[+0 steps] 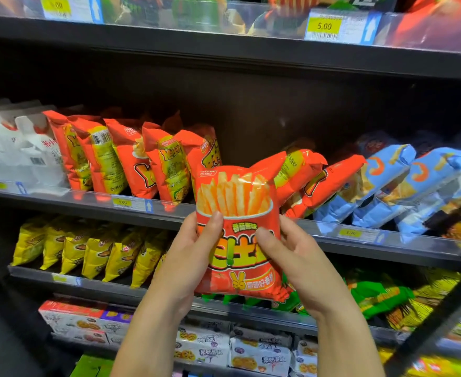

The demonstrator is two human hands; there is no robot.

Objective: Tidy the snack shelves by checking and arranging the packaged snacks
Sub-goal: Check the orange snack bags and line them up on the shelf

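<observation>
A shop: snack-stocked shelves [224,210] edged with price tags [324,26].

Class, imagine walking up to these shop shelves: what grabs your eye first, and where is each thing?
The red bag of fries stands out first, held up at the centre by the left hand and right hand. Behind it, more red bags lean along the middle shelf, with blue bags to their right. A yellow price tag marked 5.00 sits on the top shelf edge, upper right.

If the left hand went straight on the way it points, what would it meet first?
Likely the middle shelf's front rail, just beyond the left hand gripping the fries bag; past it, the standing orange-red bags. Depth is unclear.
</observation>
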